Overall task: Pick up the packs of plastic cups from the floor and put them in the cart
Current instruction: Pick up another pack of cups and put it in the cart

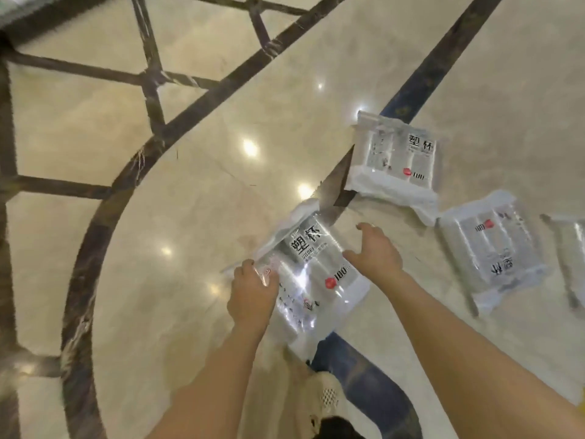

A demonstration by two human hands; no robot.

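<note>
A clear pack of plastic cups (311,274) with black lettering and a red seal is in front of me, low over the floor. My left hand (253,293) grips its left edge. My right hand (375,253) rests at its right edge with fingers spread, touching the wrapper. A second pack (397,156) lies on the floor farther back. A third pack (490,248) lies to the right, and the edge of another pack (573,258) shows at the right border. The cart is not in view.
The floor is glossy cream marble (190,201) with dark inlaid bands (104,217) and bright light reflections. My light-coloured shoe (323,397) stands just below the held pack.
</note>
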